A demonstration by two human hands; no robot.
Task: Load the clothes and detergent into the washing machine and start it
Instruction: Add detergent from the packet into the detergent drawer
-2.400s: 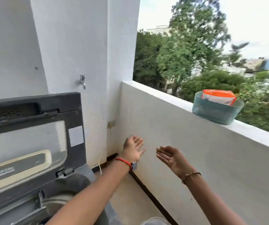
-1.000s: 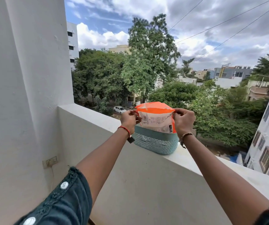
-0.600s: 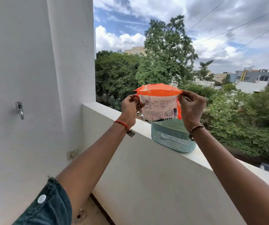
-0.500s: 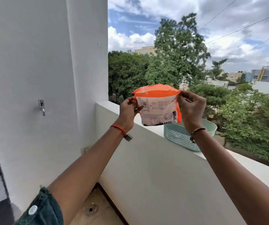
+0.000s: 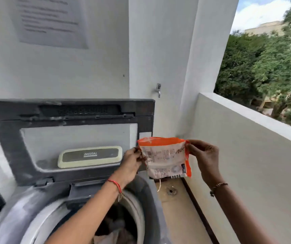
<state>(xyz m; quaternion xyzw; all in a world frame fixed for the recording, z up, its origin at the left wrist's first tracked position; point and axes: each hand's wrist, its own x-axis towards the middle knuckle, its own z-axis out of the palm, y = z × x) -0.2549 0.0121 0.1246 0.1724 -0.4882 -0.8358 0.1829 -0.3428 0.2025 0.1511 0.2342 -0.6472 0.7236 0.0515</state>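
An orange and white detergent packet (image 5: 165,157) hangs upright between my hands, just right of the washing machine's back corner. My left hand (image 5: 131,162) pinches its upper left corner and my right hand (image 5: 203,155) pinches its upper right corner. The top-loading washing machine (image 5: 27,205) stands at the lower left with its dark lid (image 5: 71,138) raised against the wall. Clothes (image 5: 113,228) lie inside the drum, partly hidden by my left forearm.
A white balcony wall (image 5: 246,155) runs along the right, with trees beyond it. A tap (image 5: 158,89) sticks out of the wall above the lid. A floor drain (image 5: 171,191) sits in the tiled floor beside the machine. A printed sheet (image 5: 49,20) hangs on the wall.
I lifted the packet out of the teal basket on the ledge and carried it left and down toward the machine. The view swung from the balcony ledge to the open washer.
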